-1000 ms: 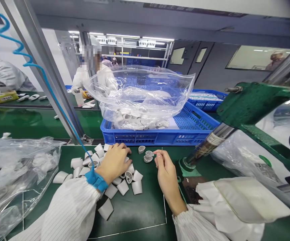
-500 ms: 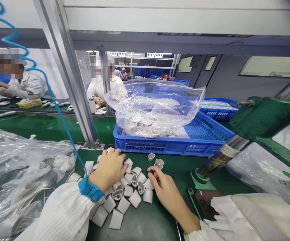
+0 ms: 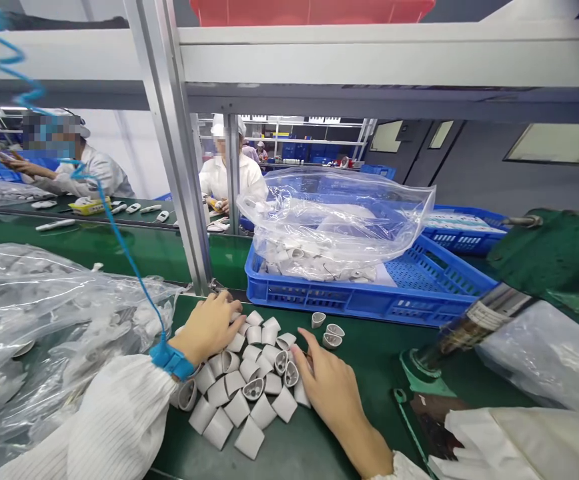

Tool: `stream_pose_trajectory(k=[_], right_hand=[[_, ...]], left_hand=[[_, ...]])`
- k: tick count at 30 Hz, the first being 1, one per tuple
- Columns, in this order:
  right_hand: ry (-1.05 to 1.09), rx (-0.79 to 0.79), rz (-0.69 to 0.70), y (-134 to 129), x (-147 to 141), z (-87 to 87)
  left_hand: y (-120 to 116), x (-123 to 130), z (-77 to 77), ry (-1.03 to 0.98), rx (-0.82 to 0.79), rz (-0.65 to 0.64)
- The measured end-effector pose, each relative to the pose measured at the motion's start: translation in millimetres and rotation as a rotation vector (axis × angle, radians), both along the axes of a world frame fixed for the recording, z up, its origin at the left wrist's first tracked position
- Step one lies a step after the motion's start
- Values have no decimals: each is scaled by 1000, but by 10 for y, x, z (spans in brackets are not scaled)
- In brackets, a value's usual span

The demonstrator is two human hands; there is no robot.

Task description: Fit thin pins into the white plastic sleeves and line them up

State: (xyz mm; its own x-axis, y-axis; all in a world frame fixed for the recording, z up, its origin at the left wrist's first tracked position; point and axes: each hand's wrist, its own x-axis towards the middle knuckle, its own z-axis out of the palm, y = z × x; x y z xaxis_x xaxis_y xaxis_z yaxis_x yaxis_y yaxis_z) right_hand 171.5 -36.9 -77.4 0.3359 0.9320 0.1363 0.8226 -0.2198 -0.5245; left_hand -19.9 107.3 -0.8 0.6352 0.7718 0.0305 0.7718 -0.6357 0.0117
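Dozens of white plastic shells [image 3: 253,389] are lying heaped on the green table [image 3: 369,373], and I've got my left hand [image 3: 208,327] resting open against the pile's left edge, while my right hand [image 3: 332,393] is spreading its fingers just beside it, gripping nothing.

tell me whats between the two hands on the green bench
In the head view, a heap of white curved plastic shells lies on the green bench between the left hand and the right hand.
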Motion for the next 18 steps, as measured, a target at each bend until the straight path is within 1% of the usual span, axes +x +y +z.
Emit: stream_pose_trajectory(k=[4,8,10,15,18], right_hand=[[13,16,76,134,-82,47],[66,27,185,184,-107,121],[111,35,220,154,-68,132],[337,103,210,12,106,80],[369,118,229,-42,154,64]], left_hand=[[121,-67,-54,-59,19,51],[211,-119,-136,-116,-18,64],[237,-142,-162,-158,-42,69],[271,-171,-220,-296,-65,105],[282,-173,-247,-341,-97,124]])
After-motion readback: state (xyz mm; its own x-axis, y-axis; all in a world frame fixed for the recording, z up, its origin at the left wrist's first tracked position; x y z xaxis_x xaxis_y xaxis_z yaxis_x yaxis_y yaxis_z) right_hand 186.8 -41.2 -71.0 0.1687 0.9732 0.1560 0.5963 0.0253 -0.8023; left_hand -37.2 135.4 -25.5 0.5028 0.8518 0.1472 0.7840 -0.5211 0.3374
